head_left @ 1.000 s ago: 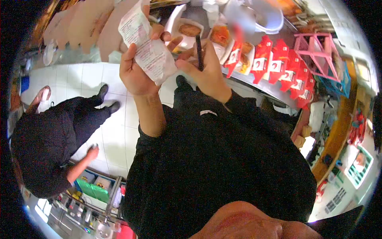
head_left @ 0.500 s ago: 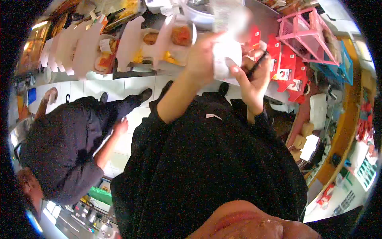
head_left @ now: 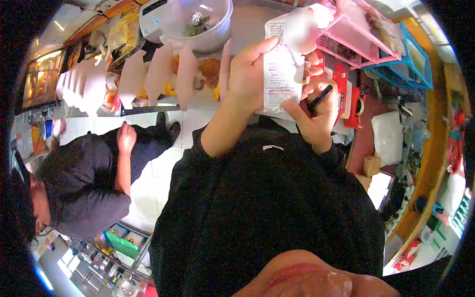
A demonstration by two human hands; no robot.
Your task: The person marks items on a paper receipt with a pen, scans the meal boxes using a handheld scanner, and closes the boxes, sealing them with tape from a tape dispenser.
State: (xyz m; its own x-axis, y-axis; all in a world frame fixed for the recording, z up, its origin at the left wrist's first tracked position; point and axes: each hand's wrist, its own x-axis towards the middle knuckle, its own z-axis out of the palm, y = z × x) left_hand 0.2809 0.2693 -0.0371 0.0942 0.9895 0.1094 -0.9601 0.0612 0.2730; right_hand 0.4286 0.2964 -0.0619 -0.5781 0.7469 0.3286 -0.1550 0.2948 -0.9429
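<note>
A long white strip of printed paper (head_left: pixel 282 74), like a receipt, stretches between my hands over the counter; its upper end curls, and a blurred patch covers part of it. My left hand (head_left: pixel 250 74) pinches the strip's left edge with thumb and fingers. On the other side, my right hand (head_left: pixel 316 111) is closed around a black pen (head_left: pixel 321 96), its thumb resting on the strip's lower right edge. Just beyond the right hand are red cardboard pieces (head_left: pixel 339 81), partly hidden by the fingers.
Open paper boxes with food (head_left: pixel 161 74) line the counter on the left. Behind them stands a white tub (head_left: pixel 225 32). Pink (head_left: pixel 356 32) and blue baskets (head_left: pixel 423 64) are at the upper right. A co-worker in dark clothes (head_left: pixel 84 173) is at my left.
My view has shifted to the right, so boxes and tub appear further left. The strip's print now shows where it was glaring white. The co-worker's near hand has moved up toward the counter.
</note>
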